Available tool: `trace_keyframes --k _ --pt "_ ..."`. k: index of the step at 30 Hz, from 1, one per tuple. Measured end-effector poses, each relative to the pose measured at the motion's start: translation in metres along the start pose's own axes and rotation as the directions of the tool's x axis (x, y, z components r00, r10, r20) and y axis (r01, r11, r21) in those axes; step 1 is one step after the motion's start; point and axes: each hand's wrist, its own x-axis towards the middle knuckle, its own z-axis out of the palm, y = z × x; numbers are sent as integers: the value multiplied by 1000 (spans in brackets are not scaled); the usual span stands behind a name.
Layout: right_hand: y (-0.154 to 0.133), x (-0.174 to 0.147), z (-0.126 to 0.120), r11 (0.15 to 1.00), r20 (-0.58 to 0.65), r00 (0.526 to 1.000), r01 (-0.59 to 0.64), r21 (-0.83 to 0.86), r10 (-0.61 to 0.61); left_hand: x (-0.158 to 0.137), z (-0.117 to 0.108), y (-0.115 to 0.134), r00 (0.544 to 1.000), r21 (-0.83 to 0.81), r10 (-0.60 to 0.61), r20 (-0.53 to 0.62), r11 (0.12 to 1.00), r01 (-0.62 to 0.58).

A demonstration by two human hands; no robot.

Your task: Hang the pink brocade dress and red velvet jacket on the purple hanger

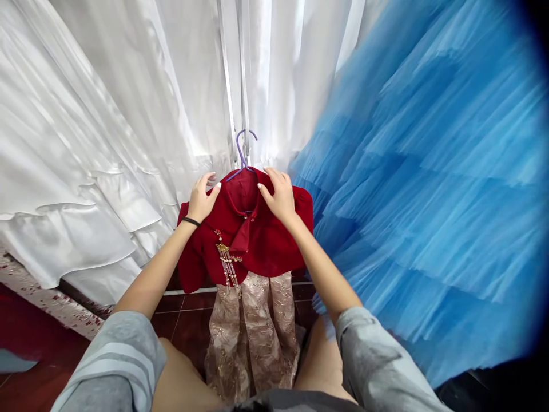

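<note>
A small red jacket (257, 240) with a gold bead tassel (227, 263) hangs on a purple hanger (242, 150), over a pale pink brocade skirt (253, 337). My left hand (201, 197) grips the jacket's left shoulder near the collar. My right hand (278, 194) rests on the right shoulder, its fingers pressing the collar. A black band circles my left wrist.
White satin gowns (107, 126) hang at the left and behind. A large blue tulle dress (429, 189) fills the right side. Below is a dark red tiled floor (184, 320).
</note>
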Motion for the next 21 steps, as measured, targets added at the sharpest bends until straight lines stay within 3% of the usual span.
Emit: trace_keyframes --k 2,5,7,10,11,12,14,15,16,17,19,21 --pt "10 28 2 999 138 989 51 -11 -49 9 2 3 996 -81 5 92 997 2" --pt "14 54 4 993 310 948 -35 -113 69 21 7 6 978 -56 21 205 998 -9" --pt "16 69 -1 977 419 887 -137 -165 195 30 6 6 947 -2 -56 316 998 59" --pt "20 85 -15 957 573 769 -264 -118 283 43 -1 6 849 118 -221 480 975 187" --pt "20 84 -20 958 593 757 -270 -101 276 44 -4 8 844 146 -231 484 972 182" --pt "19 79 -23 964 567 783 -247 -95 257 43 -6 10 873 165 -199 446 977 139" --pt "11 49 -25 975 368 906 -170 -141 210 33 -10 18 948 190 -5 318 980 -58" --pt "4 26 -22 972 224 957 -144 -186 185 24 -10 22 951 203 128 282 961 -190" --pt "-3 -1 -16 960 69 982 -156 -233 177 14 -8 25 921 207 260 290 922 -326" --pt "-10 -31 -6 945 -19 982 -184 -270 186 4 -5 28 863 198 372 342 869 -453" --pt "-22 -86 23 916 38 957 -264 -301 288 -14 4 30 715 166 507 482 748 -642" --pt "-25 -125 56 871 156 888 -365 -330 432 -25 15 30 636 186 519 571 672 -716"
